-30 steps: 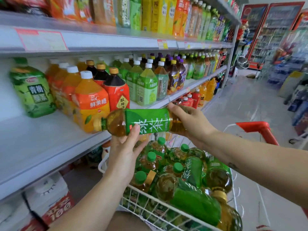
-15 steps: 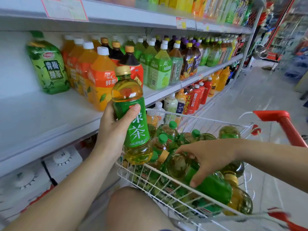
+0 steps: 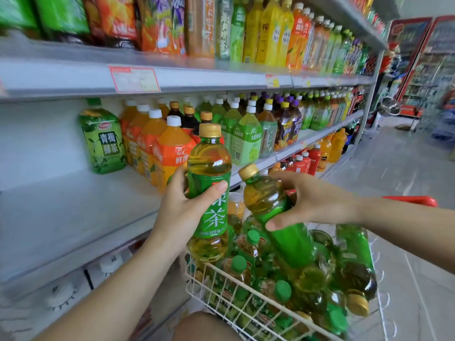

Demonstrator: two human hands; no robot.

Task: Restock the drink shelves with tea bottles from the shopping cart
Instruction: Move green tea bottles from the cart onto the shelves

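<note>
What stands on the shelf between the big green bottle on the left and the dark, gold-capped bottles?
Head view: a row of white-capped orange juice bottles stands between the big green bottle and the dark bottles.

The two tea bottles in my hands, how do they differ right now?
The left-hand bottle stands upright; the right-hand bottle tilts, cap leaning left. The left-hand bottle's label shows white characters to the camera; the right-hand bottle's shows plain green. The left hand holds its bottle higher, by the shelf; the right hand holds its bottle over the cart. Both have gold caps, green labels and amber tea.
</note>
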